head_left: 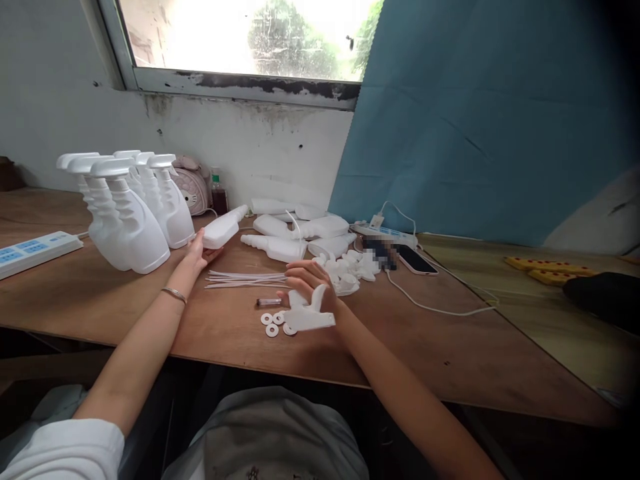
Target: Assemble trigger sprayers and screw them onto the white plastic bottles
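Observation:
My left hand [199, 252] grips a white plastic bottle [223, 230] by its base; the bottle is tilted, its neck pointing away to the right. In my right hand [313, 277] is a white spray trigger head [307, 317], lying against the palm. A thin curved tube [296, 227] rises above those fingers and appears to belong to the spray head. Between my hands lie a bundle of straight white tubes [245, 279], a small clear tube-like item with a dark end [269, 303] and several white ring washers [272, 330].
Several assembled spray bottles [143, 233] stand at left, beside a power strip [37, 252]. Loose bottles [280, 247] lie at the back, with a pile of spray heads [350, 270] in front. A phone [416, 260] and white cable [435, 310] are at right. A pink bag [193, 187] stands by the wall.

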Tool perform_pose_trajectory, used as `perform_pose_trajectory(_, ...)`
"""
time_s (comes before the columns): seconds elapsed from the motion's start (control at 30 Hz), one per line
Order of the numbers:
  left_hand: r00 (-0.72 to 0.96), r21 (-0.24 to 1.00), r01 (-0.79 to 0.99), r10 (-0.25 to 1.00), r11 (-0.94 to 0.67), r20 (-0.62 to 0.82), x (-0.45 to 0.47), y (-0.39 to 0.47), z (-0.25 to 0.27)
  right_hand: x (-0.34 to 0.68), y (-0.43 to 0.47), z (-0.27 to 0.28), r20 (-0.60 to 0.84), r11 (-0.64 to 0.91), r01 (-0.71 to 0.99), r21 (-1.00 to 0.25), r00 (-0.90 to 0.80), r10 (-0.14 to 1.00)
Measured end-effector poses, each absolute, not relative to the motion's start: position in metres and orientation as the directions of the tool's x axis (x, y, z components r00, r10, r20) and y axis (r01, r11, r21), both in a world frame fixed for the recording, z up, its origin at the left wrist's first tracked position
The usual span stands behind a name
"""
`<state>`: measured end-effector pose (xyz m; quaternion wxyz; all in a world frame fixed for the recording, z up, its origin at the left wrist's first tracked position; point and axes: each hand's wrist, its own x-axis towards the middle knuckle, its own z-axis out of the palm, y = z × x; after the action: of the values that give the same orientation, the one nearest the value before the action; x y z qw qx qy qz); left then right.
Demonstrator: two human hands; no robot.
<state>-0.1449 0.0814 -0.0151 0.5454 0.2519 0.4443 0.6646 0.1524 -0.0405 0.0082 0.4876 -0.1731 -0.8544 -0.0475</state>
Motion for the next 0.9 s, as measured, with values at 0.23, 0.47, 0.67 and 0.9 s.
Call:
perform_pose_trajectory(0.23,-0.388,0.884,-0.467,0.903,-0.018,-0.187,-0.141,0.081,-0.02,0.145,-0.041,0.0,0.825,0.903,0.428,0.027,-0.52,0.222)
perform_pose_trajectory(0.47,-0.359,0.937,-0.348,0.929,-0.042,-0.091,-0.136,0.084,-0.021,0.14,-0.043,-0.001,0.82,0.858,0.48,0.182,-0.556,0.137)
perform_pose_trajectory(0.67,-0.498,0.986,-0.125,0.866,-0.113,0.036,-0.141,0.09,-0.027,0.138,-0.046,0.001,0.808,0.852,0.491,0.18,-0.568,0.157)
perform_pose_trajectory(0.9,-0.612,0.983,0.169,0.775,-0.066,0.157,-0.142,0.097,-0.03,0.135,-0.046,-0.003,0.79,0.794,0.576,0.195,-0.572,0.221)
